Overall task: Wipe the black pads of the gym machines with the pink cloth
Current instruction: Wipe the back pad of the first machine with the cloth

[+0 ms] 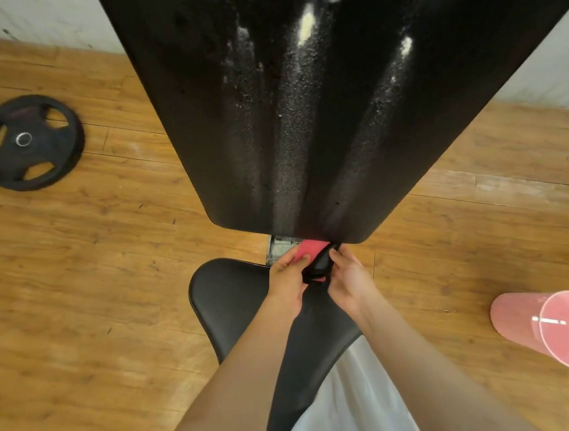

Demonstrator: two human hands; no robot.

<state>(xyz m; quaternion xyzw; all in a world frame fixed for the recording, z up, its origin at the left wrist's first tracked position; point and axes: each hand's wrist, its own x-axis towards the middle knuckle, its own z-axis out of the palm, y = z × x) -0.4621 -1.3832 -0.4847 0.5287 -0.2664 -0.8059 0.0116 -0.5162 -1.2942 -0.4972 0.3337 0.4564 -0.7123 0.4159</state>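
Left hand [288, 278]: gripping the cloth [311, 249], fingers curled over its pink edge; right hand [349, 278]: pinching a dark piece [317, 268] touching the cloth, whether part of it is unclear. Both are working in the gap between seat pad [228, 299] and the lower edge of the back pad [267, 113], so the step in hand is probably wiping that edge. The next move is likely calling for the cloth spread flat and drawn up the back pad's pale streaks; plate [27, 141] and bucket [554, 329] are lying well apart on the floor [94, 300].
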